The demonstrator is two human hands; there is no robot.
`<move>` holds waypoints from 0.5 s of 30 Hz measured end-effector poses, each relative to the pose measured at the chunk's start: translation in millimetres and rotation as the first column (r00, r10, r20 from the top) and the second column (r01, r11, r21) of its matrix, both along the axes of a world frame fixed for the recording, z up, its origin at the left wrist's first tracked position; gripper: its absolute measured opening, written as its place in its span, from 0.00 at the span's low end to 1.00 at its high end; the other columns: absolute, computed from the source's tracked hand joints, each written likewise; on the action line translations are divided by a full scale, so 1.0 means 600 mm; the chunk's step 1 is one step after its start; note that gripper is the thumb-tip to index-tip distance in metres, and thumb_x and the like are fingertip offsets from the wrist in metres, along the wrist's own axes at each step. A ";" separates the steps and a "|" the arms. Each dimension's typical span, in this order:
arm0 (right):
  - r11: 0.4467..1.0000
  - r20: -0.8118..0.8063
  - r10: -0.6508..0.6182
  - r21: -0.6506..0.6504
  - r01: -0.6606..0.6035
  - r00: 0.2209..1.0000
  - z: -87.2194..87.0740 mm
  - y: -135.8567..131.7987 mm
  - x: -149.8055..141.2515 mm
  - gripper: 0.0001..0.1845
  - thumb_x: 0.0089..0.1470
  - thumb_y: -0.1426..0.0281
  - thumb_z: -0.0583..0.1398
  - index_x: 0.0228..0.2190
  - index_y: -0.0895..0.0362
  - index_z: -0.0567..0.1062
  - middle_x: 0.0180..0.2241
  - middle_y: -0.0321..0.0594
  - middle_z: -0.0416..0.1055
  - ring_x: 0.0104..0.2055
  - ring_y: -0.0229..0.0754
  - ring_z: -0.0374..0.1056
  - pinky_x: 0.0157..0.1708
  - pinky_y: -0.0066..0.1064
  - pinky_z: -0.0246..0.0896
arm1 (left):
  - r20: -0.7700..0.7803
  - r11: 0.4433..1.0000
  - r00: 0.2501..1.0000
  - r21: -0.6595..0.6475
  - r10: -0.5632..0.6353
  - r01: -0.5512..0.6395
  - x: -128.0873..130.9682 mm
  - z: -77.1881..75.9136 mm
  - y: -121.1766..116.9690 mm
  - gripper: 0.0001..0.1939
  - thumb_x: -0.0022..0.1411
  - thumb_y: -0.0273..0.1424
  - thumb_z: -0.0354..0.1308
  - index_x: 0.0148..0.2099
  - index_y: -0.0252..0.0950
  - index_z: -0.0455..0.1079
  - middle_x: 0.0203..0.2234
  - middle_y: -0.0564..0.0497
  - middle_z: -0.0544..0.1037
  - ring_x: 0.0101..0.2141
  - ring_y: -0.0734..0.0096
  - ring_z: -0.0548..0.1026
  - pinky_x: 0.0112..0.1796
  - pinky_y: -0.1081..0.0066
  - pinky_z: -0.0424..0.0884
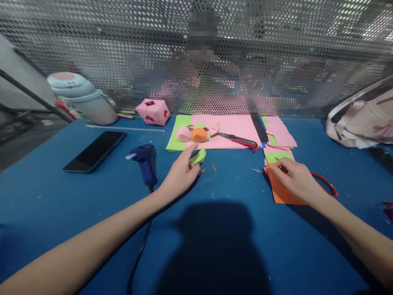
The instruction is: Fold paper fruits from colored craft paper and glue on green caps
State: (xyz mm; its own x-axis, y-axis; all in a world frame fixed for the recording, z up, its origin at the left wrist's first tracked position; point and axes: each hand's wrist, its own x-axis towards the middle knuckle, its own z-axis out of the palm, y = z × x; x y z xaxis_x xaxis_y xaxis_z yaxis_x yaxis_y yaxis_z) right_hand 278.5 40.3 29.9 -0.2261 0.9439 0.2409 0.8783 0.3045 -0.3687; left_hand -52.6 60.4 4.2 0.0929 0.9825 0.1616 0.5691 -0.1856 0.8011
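Note:
My left hand [183, 171] has its index finger stretched forward. A green folded paper piece [200, 156] sits between that finger and the thumb, partly hidden by the hand. Just beyond lie rounded paper pieces, one orange [199, 135] and one pink [183, 133]. My right hand [290, 174] has its fingers pinched at the upper edge of an orange paper sheet [281, 192]. A small green paper [278, 156] lies beyond those fingertips. Red-handled scissors [330, 185] lie partly hidden under the right hand.
Left are a blue glue gun [147, 164] with a cord, a phone [95, 151], a bottle [87, 98] and a pink paper polyhedron [152, 112]. A red-handled cutter [238, 139] rests on pink sheets [236, 123]. A bag [365, 114] stands right; a perforated metal panel [138, 53] closes the back.

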 end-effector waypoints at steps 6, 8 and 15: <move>0.998 0.367 0.053 -0.055 -0.035 0.929 -0.004 -0.054 0.019 0.23 0.50 0.50 0.57 0.34 0.58 0.69 0.37 0.48 0.70 0.39 0.51 0.68 0.32 0.37 0.63 | -0.134 0.954 0.990 0.290 -0.041 0.079 0.013 0.012 -0.029 0.24 0.57 0.25 0.51 0.56 0.39 0.60 0.56 0.43 0.64 0.30 0.75 0.72 0.33 0.70 0.70; 0.996 0.436 0.084 -0.049 -0.070 0.896 -0.010 -0.072 0.023 0.21 0.51 0.54 0.58 0.36 0.59 0.69 0.39 0.50 0.69 0.42 0.53 0.67 0.36 0.40 0.64 | -0.165 0.927 0.981 0.343 -0.101 0.154 0.019 0.012 -0.040 0.21 0.58 0.24 0.51 0.54 0.39 0.61 0.56 0.43 0.63 0.32 0.73 0.73 0.32 0.70 0.71; 0.983 0.448 0.179 -0.105 -0.148 0.876 -0.002 -0.091 0.043 0.17 0.52 0.68 0.56 0.45 0.59 0.68 0.47 0.51 0.67 0.48 0.52 0.65 0.44 0.42 0.63 | -0.337 0.856 0.912 0.373 -0.234 0.358 0.032 -0.005 -0.064 0.18 0.59 0.24 0.50 0.52 0.39 0.64 0.55 0.44 0.66 0.52 0.59 0.68 0.45 0.65 0.71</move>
